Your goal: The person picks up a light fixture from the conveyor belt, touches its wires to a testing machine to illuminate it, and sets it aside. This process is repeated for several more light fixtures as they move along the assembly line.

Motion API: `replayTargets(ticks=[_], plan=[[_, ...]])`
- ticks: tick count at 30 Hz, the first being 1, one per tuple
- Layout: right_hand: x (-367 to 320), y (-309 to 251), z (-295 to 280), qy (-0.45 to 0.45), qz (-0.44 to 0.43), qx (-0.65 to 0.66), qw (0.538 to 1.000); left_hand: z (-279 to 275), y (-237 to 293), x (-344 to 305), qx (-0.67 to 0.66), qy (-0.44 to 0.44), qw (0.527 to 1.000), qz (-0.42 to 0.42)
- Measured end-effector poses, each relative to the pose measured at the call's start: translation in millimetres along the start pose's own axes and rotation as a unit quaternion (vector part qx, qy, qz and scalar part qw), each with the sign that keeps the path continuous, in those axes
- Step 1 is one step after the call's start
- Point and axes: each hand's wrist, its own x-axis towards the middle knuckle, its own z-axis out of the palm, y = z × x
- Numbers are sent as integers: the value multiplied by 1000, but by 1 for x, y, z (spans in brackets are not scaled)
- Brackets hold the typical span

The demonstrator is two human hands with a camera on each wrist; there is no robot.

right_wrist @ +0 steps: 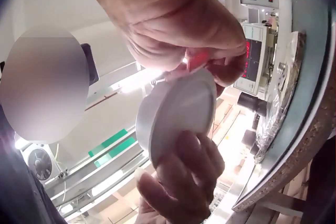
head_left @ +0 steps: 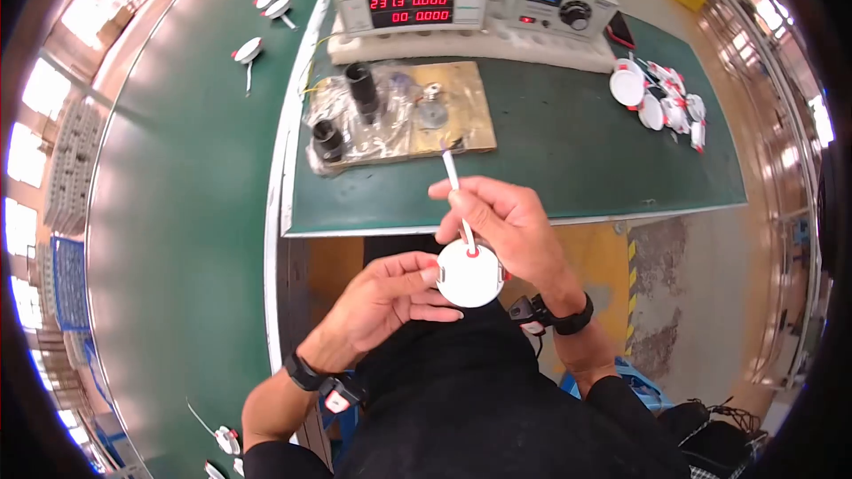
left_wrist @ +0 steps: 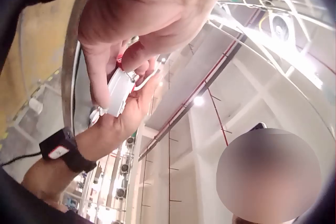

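Observation:
A round white LED downlight (head_left: 470, 282) with red-ended spring clips is held over the person's lap, just off the table's front edge. The left hand (head_left: 383, 300) grips its left rim between thumb and fingers. Thumb and index finger of the right hand (head_left: 510, 222) pinch the white cable (head_left: 451, 173), which rises from the red grommet and points toward the table. Seen from the left wrist, the downlight (left_wrist: 121, 94) is edge-on between both hands. The right wrist view shows its smooth face (right_wrist: 186, 106), with the left fingers on it.
A wooden board (head_left: 479, 93) with black tubes (head_left: 360, 89) and plastic film lies on the green table. Behind it stand a power meter (head_left: 413, 7) and a box with a dial (head_left: 564, 4). Several downlights (head_left: 627, 87) are heaped at right; others lie on the green belt (head_left: 195, 186) at left.

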Motion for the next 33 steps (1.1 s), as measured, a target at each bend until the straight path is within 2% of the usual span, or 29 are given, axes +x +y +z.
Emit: replayTargets(ticks=[2,4,6,7,10,16,20,21,24,27,28,30,32,33], plan=[[-7,-1,-12,-3,24,-42,999,4,-15,17,8,-25,1000,-17],[-14,-7,-19,4,25,-71,997,13,-6,20,194,-4,981,3],[-18,-9,-22,10,22,-113,993,13,13,25,296,93,928,208],[-19,-14,-19,22,26,-129,991,19,30,27,302,133,909,255],[-14,-22,-12,16,28,-186,982,45,60,31,258,139,913,282],[-10,-25,-6,31,20,-222,974,34,52,66,158,90,937,297],[-6,-26,-4,60,47,-183,980,23,35,80,149,93,916,360],[-4,-26,-5,61,47,-186,980,24,31,82,140,95,918,359],[7,-31,-5,53,51,-172,982,18,23,87,128,43,951,279],[18,-29,-6,55,42,-142,987,21,25,80,104,42,946,303],[21,-27,-5,66,27,-131,989,20,29,76,98,13,947,306],[29,-28,-6,58,34,-88,994,14,31,69,76,-65,968,231],[40,-14,-15,43,22,-75,996,11,15,69,40,-119,973,194],[44,-13,-13,45,22,-89,995,15,10,64,48,-110,976,182]])
